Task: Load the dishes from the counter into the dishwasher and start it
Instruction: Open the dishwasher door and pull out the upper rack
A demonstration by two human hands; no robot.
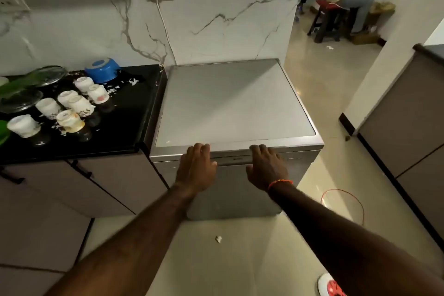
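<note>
Both hands, left [195, 168] and right [266, 168], gripped the top front edge of the dishwasher [234, 106], door closed, facing the person; cups [69, 106] upside down.

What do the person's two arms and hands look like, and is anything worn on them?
Both forearms are bare, with no sleeves in view, and neither hand wears a glove. The right hand has a thin thread band of red and orange around the wrist. The left hand has nothing on its wrist. No rings or watch can be seen on either hand.

Both arms outstretched, left grip [197, 168], right grip [266, 168] seemingly curled
</note>
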